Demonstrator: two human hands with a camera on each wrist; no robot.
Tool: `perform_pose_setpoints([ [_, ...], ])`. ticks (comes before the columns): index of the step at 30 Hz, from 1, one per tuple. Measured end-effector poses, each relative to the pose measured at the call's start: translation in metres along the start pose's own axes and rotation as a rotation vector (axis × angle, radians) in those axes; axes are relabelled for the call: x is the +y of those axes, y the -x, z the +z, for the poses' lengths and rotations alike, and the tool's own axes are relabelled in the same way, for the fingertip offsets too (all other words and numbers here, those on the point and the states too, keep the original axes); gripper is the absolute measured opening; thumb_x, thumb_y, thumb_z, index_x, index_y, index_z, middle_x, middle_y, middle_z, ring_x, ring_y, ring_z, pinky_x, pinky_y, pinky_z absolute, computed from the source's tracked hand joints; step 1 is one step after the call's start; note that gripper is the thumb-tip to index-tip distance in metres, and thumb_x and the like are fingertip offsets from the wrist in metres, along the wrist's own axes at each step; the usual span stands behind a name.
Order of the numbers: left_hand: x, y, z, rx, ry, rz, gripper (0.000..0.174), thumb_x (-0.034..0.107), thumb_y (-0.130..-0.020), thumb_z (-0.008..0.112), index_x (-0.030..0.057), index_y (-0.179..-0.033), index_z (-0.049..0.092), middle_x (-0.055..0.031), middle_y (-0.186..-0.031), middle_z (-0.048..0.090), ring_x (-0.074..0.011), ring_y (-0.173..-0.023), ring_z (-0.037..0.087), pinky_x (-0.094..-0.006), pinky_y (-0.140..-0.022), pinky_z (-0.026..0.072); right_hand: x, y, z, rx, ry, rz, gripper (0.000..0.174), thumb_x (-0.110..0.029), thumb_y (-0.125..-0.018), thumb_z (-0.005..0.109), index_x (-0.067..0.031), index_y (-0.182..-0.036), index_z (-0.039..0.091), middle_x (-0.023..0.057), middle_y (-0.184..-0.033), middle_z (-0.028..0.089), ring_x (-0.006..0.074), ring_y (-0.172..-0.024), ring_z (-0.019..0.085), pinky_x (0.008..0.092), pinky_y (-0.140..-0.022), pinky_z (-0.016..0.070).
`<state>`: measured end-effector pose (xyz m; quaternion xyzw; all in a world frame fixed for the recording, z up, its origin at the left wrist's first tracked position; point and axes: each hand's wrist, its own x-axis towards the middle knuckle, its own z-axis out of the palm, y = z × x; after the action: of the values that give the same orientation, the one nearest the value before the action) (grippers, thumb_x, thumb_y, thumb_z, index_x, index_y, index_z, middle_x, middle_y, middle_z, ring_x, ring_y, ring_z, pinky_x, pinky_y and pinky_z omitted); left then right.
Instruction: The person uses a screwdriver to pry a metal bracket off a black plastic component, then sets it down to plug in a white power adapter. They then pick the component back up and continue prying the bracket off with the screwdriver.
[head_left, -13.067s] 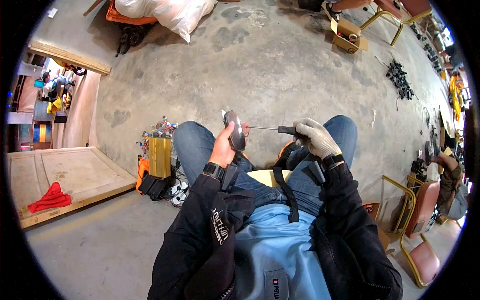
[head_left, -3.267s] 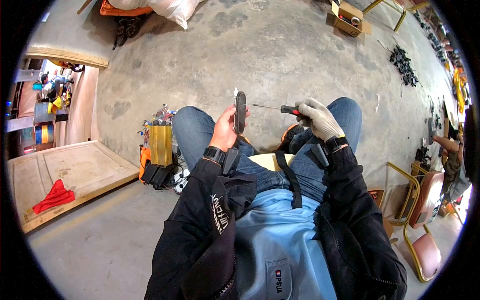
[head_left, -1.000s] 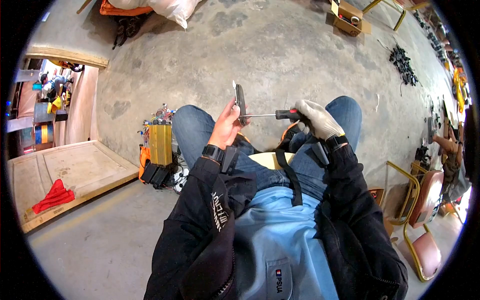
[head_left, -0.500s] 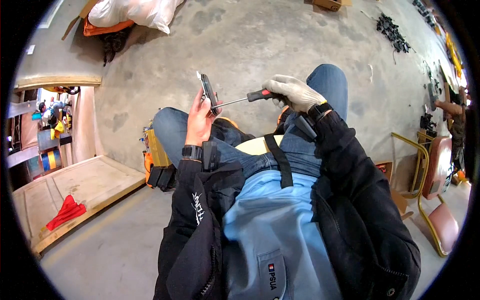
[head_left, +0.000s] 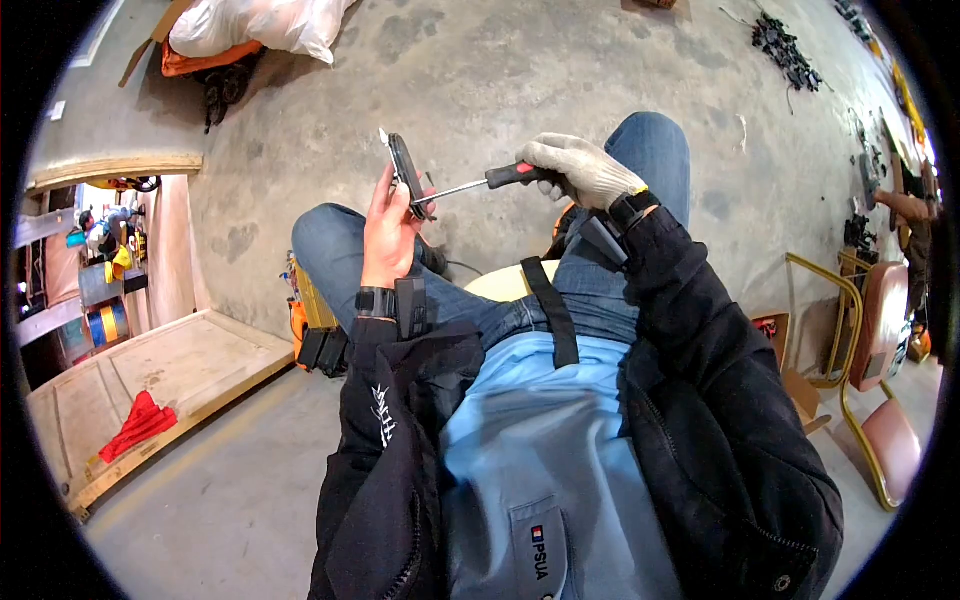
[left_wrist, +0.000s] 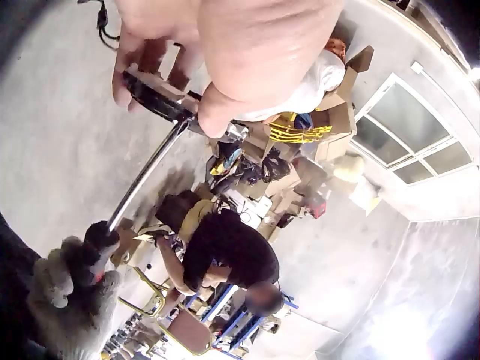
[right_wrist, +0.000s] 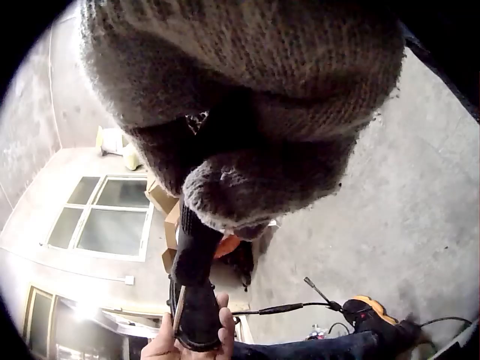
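My bare left hand holds up a flat, dark oval part with a black casing and a pale tab at its top end; its exact kind does not show. My right hand, in a knitted glove, grips the black and red handle of a screwdriver. The metal shank points left, its tip right at the lower edge of the part. In the left wrist view the screwdriver meets the part beside my thumb. In the right wrist view my gloved fingers partly hide the handle.
A wooden panel bearing a red cloth lies at the left. By my left knee stands a gold metal box. Black cables lie on the concrete floor; a chair is at the right. Another person appears in the left wrist view.
About three seconds ago the screwdriver tip was apart from the oval part; one second ago they met. Since then, the head view has shifted and both hands appear farther up and left.
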<state>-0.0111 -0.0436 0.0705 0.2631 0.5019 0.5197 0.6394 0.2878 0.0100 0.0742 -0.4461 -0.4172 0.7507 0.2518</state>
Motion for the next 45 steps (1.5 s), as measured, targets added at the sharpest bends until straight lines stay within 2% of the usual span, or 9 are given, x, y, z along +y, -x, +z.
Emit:
perform_pose_setpoints([
  [6,-0.008,0.006,-0.014,-0.036,-0.054,-0.056,0.052,0.019,-0.102,0.052,0.0107,-0.150,0.034,-0.0122,-0.133,0.057,-0.0224,-0.108,0.063,-0.0383,-0.090,0.0547,-0.005,-0.002,0.000,-0.027,0.092,0.035,0.028,-0.030,-0.100,0.056,-0.0036,-0.104,0.062,0.0008,-0.084,0.058,0.0050,-0.064,0.053,0.0197,-0.054,0.0430],
  [11,0.001,-0.002,-0.002,-0.028,0.041,-0.039,0.052,0.016,-0.102,0.053,0.0094,-0.150,0.034,-0.0118,-0.128,0.059,-0.0261,-0.107,0.064,-0.0371,-0.087,0.0560,0.000,-0.007,-0.005,0.002,0.049,0.006,0.035,-0.036,-0.094,0.058,-0.0025,-0.104,0.063,0.0015,-0.080,0.059,0.0056,-0.062,0.051,0.0206,-0.055,0.0426],
  [24,-0.015,-0.004,-0.008,-0.042,0.071,-0.075,0.050,0.015,-0.103,0.049,0.0094,-0.150,0.034,-0.0135,-0.130,0.057,-0.0242,-0.106,0.063,-0.0379,-0.085,0.0563,-0.004,-0.005,-0.003,0.019,0.067,0.022,0.027,-0.030,-0.098,0.058,-0.0037,-0.098,0.062,0.0001,-0.080,0.057,0.0042,-0.060,0.053,0.0190,-0.051,0.0416],
  [26,-0.017,-0.007,-0.006,-0.040,0.072,-0.066,0.052,0.015,-0.102,0.051,0.0083,-0.151,0.034,-0.0131,-0.127,0.059,-0.0227,-0.099,0.065,-0.0374,-0.085,0.0561,-0.003,-0.005,-0.003,0.076,0.105,0.034,0.035,-0.038,-0.094,0.056,-0.0039,-0.098,0.064,0.0005,-0.076,0.057,0.0058,-0.058,0.050,0.0211,-0.051,0.0400],
  [33,-0.042,-0.024,-0.014,-0.064,0.110,-0.155,0.056,0.014,-0.101,0.055,0.0088,-0.152,0.032,-0.0108,-0.123,0.060,-0.0222,-0.098,0.066,-0.0372,-0.082,0.0571,0.000,0.003,-0.001,0.223,0.039,0.071,0.031,-0.034,-0.098,0.050,-0.0049,-0.095,0.062,-0.0003,-0.071,0.054,0.0057,-0.050,0.051,0.0203,-0.044,0.0380],
  [35,-0.049,-0.030,-0.019,-0.068,0.129,-0.162,0.056,0.014,-0.101,0.055,0.0089,-0.152,0.032,-0.0105,-0.122,0.060,-0.0220,-0.097,0.066,-0.0373,-0.082,0.0571,0.001,0.004,-0.003,0.198,0.033,0.103,0.029,-0.029,-0.097,0.052,-0.0027,-0.101,0.063,0.0017,-0.076,0.056,0.0072,-0.053,0.053,0.0212,-0.047,0.0428],
  [38,-0.052,-0.031,-0.019,-0.069,0.154,-0.178,0.057,0.015,-0.101,0.055,0.0093,-0.152,0.031,-0.0100,-0.119,0.061,-0.0217,-0.096,0.066,-0.0376,-0.083,0.0571,0.012,-0.003,-0.013,0.112,-0.206,0.028,0.027,-0.015,-0.091,0.065,0.0013,-0.112,0.061,0.0052,-0.092,0.059,0.0115,-0.072,0.057,0.0250,-0.065,0.0491],
  [43,-0.051,-0.032,-0.018,-0.052,0.153,-0.222,0.057,0.016,-0.101,0.055,0.0097,-0.152,0.030,-0.0096,-0.119,0.062,-0.0218,-0.098,0.066,-0.0383,-0.084,0.0570,0.012,0.000,-0.009,0.090,-0.150,-0.022,0.029,-0.018,-0.091,0.065,0.0015,-0.112,0.061,0.0079,-0.095,0.062,0.0128,-0.071,0.058,0.0271,-0.066,0.0512],
  [45,-0.060,-0.037,-0.028,-0.061,0.151,-0.221,0.057,0.016,-0.100,0.056,0.0108,-0.152,0.032,-0.0100,-0.121,0.061,-0.0218,-0.099,0.066,-0.0387,-0.084,0.0572,0.013,0.000,-0.008,0.059,-0.171,0.184,0.030,-0.023,-0.093,0.062,0.0010,-0.111,0.062,0.0097,-0.098,0.062,0.0119,-0.071,0.057,0.0273,-0.063,0.0508],
])
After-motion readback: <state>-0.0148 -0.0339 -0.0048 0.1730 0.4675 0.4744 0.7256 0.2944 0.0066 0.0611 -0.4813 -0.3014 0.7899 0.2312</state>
